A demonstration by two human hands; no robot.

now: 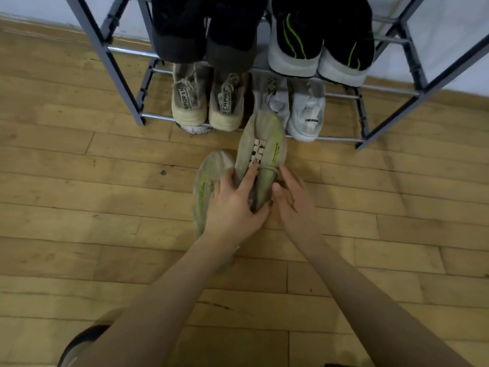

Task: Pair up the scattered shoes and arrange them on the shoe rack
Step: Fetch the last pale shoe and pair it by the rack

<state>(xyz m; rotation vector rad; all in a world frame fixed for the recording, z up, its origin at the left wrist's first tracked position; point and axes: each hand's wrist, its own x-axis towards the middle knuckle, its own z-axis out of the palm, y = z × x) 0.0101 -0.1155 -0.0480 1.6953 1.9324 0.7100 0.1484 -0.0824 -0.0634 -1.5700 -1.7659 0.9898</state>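
Left hand (232, 205) grips both olive shoes (260, 152) to pair them | right hand (292, 200) spread, steadying heel | rack (124, 83) just ahead

Pale wooden floor (105, 207) of long planks in staggered rows, worn and scuffed, with dark seams and one small dark mark (163, 172) near the middle. Along the top edge, a plain white wall (31, 6) meeting the boards at a low light skirting. Soft, even indoor light, faint shadows only
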